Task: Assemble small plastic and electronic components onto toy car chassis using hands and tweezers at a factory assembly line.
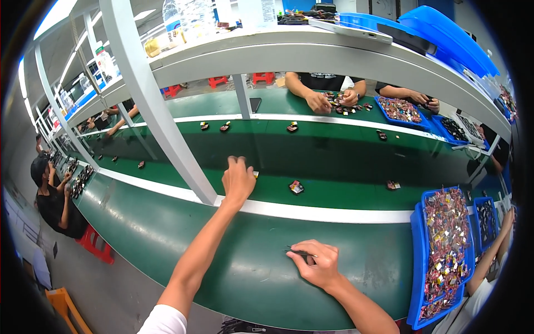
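My left hand (239, 179) reaches over the dark green conveyor belt (345, 196), its fingers curled down and smeared by motion. A small part with a pale yellow-white patch (256, 175) shows beside its fingers; whether the hand grips it, I cannot tell. Over the green worktable (356, 236), my right hand (317, 263) is closed around dark, thin tweezers (296, 252), their tips pointing left. Farther right on the belt lie a small dark-and-pink wired part (296, 187) and a similar part (393, 185).
Stacked blue trays (417, 250) heaped with wired parts stand at the right. A white rail (334, 215) edges the belt; a slanting grey post (161, 100) rises at left. Above runs a shelf (267, 51) with bottles. Co-workers' hands (320, 102) handle parts across the belt.
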`<move>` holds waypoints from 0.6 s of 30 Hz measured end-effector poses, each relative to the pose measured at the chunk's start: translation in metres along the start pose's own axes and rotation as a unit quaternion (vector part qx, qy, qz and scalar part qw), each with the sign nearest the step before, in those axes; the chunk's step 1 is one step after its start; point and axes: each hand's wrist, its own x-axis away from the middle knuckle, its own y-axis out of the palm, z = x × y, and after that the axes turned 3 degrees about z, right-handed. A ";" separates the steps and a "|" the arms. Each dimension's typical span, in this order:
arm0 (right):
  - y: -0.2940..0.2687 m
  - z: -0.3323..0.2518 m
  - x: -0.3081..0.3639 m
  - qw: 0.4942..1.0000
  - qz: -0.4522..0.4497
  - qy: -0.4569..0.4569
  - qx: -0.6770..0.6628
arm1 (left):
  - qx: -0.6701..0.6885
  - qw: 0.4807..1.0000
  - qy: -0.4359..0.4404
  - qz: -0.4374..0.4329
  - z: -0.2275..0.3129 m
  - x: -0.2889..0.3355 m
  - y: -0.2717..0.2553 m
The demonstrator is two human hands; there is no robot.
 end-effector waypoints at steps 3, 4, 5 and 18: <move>0.003 -0.006 -0.003 1.000 -0.008 -0.002 -0.011 | 0.182 0.971 0.039 -0.148 -0.001 -0.013 0.016; 0.000 -0.005 -0.002 1.000 -0.015 0.008 -0.001 | 0.222 0.944 -0.014 -0.242 0.018 -0.014 0.016; -0.001 -0.004 -0.001 1.000 -0.014 0.006 0.001 | 0.258 0.906 -0.066 -0.330 0.036 -0.015 0.013; 0.006 -0.003 0.000 1.000 -0.022 -0.022 -0.001 | 0.207 0.898 -0.036 -0.387 0.035 -0.009 0.041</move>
